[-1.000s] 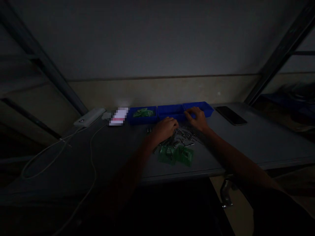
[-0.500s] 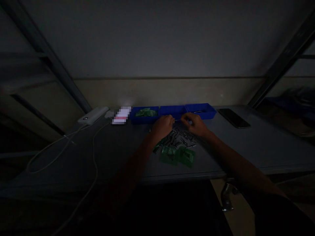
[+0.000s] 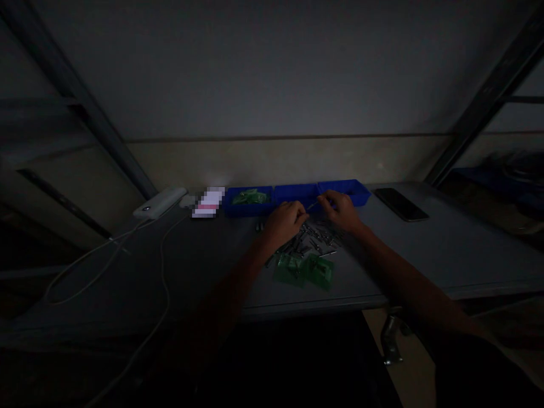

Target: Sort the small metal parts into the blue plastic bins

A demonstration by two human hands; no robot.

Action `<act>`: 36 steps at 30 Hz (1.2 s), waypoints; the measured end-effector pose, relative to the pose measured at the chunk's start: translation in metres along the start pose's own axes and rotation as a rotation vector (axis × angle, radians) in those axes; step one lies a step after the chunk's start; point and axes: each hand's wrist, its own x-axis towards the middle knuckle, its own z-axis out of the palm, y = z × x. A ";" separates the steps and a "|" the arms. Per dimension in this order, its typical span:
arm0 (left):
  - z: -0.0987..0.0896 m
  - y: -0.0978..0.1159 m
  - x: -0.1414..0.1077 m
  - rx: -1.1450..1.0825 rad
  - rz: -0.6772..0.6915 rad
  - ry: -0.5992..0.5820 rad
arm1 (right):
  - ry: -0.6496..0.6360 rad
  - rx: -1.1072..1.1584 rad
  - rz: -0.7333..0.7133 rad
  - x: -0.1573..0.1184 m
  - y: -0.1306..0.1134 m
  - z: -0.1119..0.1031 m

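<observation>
In the dim light, my left hand is closed, its fingertips pinched at one end of a thin, pale metal piece. My right hand pinches the other end. The piece is too small and dark to name more exactly. Below the hands lies a loose pile of small metal rod-like parts, partly hidden by my left hand. Two small green plastic bags lie in front of the pile, the right one with parts showing in it.
Three blue bins stand behind the hands: the left one holds green bags, beside a middle one and a right one. A dark phone lies right. A lit screen, white device and cable are left.
My hands have shifted slightly, and the thin metal piece between them is now tilted up to the right. The view has moved a little.
</observation>
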 end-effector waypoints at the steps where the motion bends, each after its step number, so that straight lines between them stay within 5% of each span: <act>1: 0.000 0.005 -0.001 0.033 0.047 -0.055 | 0.044 -0.041 0.050 0.001 0.008 -0.003; 5: -0.003 0.027 -0.008 0.106 0.247 -0.313 | 0.210 -0.234 0.290 0.004 0.040 -0.016; 9: -0.004 0.033 -0.013 0.125 0.301 -0.451 | 0.260 -0.402 0.471 0.003 0.053 -0.020; 19: 0.005 0.026 -0.013 0.115 0.276 -0.460 | 0.097 -0.352 0.432 0.002 0.037 -0.005; 23: 0.006 0.021 -0.009 0.036 0.228 -0.368 | 0.092 -0.218 0.282 0.000 0.025 -0.002; 30: -0.004 0.003 0.003 -0.052 0.070 0.013 | -0.111 0.087 -0.030 -0.007 -0.016 0.008; 36: -0.002 -0.006 0.006 -0.258 -0.072 0.175 | -0.161 0.140 -0.089 -0.011 -0.027 0.012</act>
